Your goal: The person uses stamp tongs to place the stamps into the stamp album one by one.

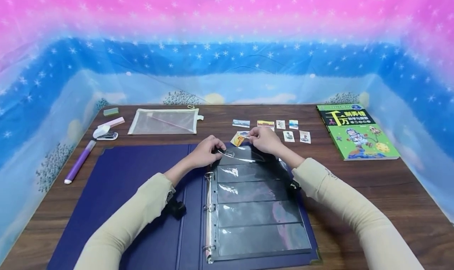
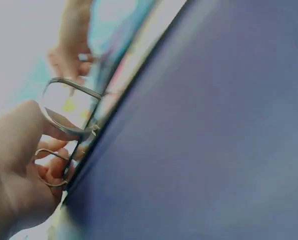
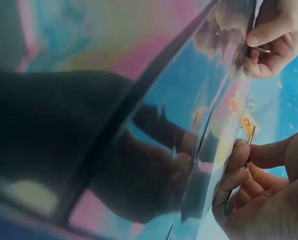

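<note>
A navy ring binder (image 1: 142, 191) lies spread on the table, with a black stamp page (image 1: 259, 213) of clear pockets on its rings. My left hand (image 1: 205, 153) pinches the page's top pocket near the ring side; the clear film there bulges up and shines. In the left wrist view this hand (image 2: 24, 170) shows behind the metal rings (image 2: 49, 112). My right hand (image 1: 266, 140) holds slim metal tweezers (image 3: 252, 134) above the page's top edge. At their tips is a tilted yellow-orange stamp (image 1: 237, 140), also visible in the right wrist view beyond the page.
Several stamps (image 1: 288, 136) lie loose beyond the binder. A green book (image 1: 369, 142) is at right. A mesh zip pouch (image 1: 163, 122) lies at back left, near a stapler (image 1: 105, 133), a purple marker (image 1: 80, 162), a pink-and-white block (image 1: 112, 122) and a green piece (image 1: 111, 112).
</note>
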`<state>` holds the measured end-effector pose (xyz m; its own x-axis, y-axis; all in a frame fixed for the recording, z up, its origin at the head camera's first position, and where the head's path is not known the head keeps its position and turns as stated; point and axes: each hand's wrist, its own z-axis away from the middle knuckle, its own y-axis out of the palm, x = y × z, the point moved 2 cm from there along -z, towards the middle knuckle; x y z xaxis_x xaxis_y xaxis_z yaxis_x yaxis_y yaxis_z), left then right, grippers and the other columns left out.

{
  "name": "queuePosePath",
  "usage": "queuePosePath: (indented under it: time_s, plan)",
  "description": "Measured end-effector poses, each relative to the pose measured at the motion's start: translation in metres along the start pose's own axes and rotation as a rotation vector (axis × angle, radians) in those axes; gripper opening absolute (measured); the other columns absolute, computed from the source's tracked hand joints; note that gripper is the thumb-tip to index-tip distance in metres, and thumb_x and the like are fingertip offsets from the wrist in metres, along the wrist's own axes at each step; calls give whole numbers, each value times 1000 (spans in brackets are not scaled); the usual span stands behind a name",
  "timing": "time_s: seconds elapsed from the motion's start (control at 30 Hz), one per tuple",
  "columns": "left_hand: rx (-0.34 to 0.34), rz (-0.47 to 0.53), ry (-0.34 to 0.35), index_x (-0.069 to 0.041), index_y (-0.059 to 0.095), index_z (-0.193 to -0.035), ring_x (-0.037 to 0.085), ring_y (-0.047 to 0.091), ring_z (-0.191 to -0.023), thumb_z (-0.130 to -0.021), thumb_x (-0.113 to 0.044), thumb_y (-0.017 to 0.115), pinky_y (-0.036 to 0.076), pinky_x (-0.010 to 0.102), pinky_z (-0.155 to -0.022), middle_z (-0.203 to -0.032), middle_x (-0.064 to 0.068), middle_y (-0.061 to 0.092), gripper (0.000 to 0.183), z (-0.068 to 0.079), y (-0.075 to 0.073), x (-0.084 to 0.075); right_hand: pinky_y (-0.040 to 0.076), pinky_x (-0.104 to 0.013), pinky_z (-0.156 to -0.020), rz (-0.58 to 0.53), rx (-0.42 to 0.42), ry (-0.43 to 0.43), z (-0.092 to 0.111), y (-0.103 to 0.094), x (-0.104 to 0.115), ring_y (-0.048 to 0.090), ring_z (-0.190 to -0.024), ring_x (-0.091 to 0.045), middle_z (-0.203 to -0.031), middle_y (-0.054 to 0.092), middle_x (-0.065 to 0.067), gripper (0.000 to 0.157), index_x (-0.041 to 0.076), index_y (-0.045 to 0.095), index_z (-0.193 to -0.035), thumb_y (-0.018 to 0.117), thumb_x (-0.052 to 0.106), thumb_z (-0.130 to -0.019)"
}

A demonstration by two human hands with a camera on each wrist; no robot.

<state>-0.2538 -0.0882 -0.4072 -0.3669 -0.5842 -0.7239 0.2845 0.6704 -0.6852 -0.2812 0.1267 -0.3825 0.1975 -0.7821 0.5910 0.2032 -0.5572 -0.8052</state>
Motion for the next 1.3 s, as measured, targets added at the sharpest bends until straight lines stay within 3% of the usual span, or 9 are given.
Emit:
queuePosePath:
  time_s: [0.2,0.33,0.5,0.77,1.0,1.3]
  plan:
    - [-13,45,-45,-5,65,-93,18,45,-86,-77,-4,61,35,24,-76,-95,7,49,17,1,6,8,44,-30,-74,18,35,-22,4,0,3,62,-82,-19,-94,70,-9,20,6,68,-100,51,12,-90]
    - [-61,42,-23,-6,65,-91,19,47,-86,-77,-5,63,36,25,-76,-95,8,50,13,0,4,10,45,-32,-78,-1,26,-40,1,-1,10,62,-82,-19,-90,70,-8,20,6,68,-97,51,11,-89]
    - [-129,40,-14,-9,66,-84,18,48,-84,-82,-14,67,36,26,-75,-93,6,51,6,-3,3,16,43,-27,-73,29,48,-17,-6,4,18,60,-79,-17,-89,70,-5,20,9,69,-96,52,14,-87]
    - [-172,55,-11,-9,67,-82,17,51,-82,-82,-16,69,37,25,-75,-90,5,54,8,-5,8,20,41,-23,-67,88,92,18,-11,12,24,59,-75,-13,-84,69,-2,20,11,69,-97,53,16,-86]
    - [-183,63,3,-9,67,-80,15,50,-79,-82,-15,69,37,25,-73,-88,4,54,7,-7,10,18,41,-19,-58,70,197,25,-13,10,25,57,-57,-5,-72,67,-1,21,8,70,-94,53,11,-82]
    - [-176,49,13,-10,66,-80,15,50,-80,-82,-15,69,37,24,-73,-87,3,53,6,-7,11,19,44,-19,-63,66,349,-57,-20,4,25,56,-56,-8,-68,63,0,18,4,69,-93,52,7,-87]
